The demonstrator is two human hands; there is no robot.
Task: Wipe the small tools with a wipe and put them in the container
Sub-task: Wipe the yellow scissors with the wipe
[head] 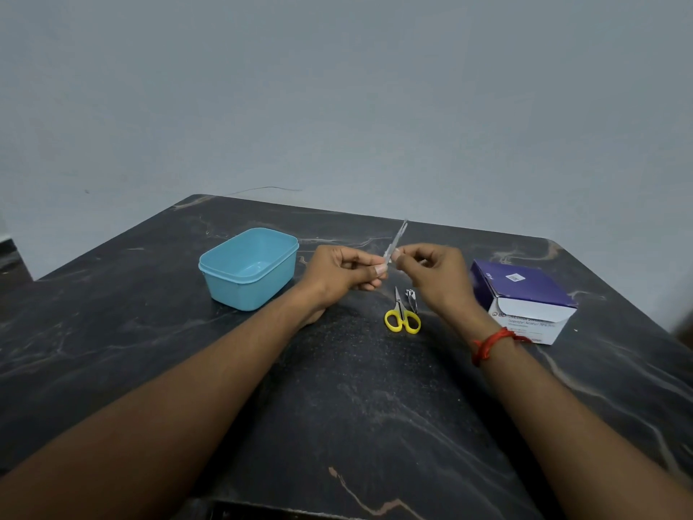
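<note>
My left hand (347, 273) pinches the lower end of thin metal tweezers (396, 238), which point up and away above the table. My right hand (435, 273) is closed against the tweezers' base from the right; a small pale piece shows at its fingertips, and I cannot tell whether it is a wipe. Small scissors with yellow handles (402, 316) lie on the table below my hands. A metal nail clipper (411, 299) rests just right of the scissors' blades. An open light-blue plastic container (249, 268) stands left of my left hand and looks empty.
A purple and white box of alcohol swabs (525, 300) stands to the right of my right hand, its flap open. Everything sits on a dark marbled table (337, 388) against a plain grey wall. A red thread circles my right wrist.
</note>
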